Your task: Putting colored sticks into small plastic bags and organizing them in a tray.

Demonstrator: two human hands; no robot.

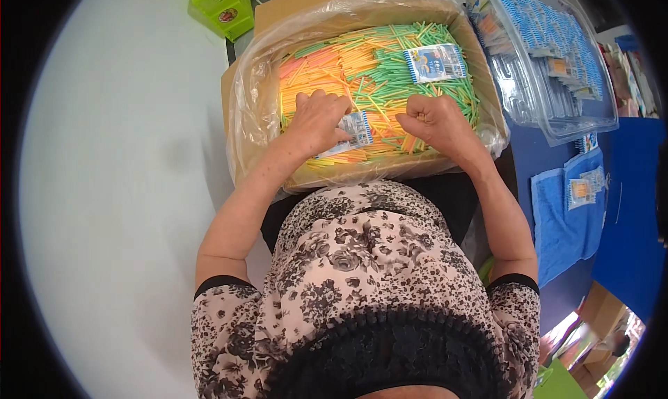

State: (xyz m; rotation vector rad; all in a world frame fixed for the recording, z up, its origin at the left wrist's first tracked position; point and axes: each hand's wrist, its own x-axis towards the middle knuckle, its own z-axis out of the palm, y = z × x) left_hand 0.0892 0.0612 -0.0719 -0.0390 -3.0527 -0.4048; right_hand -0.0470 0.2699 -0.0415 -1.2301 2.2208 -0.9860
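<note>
In front of me a cardboard box [264, 11] lined with clear plastic is filled with thin colored sticks [327, 72] in orange, pink, yellow and green. My left hand [319, 123] is over the left part of the box, fingers curled, with its thumb against a small blue-and-white packet [358, 132]. To the right, my right hand [443, 126] is closed just above orange and green sticks; whatever its fingers grip is hidden. A second blue-and-white packet [435, 62] lies flat on the green sticks, beyond my right hand.
At the right stands a clear plastic bin [550, 124] holding many blue-and-white packets. Nearer, a blue towel [557, 239] carries small packets [582, 192] on the dark blue tabletop. A lime-green crate [209, 13] is at the far left. A pale surface [118, 190] stretches along my left.
</note>
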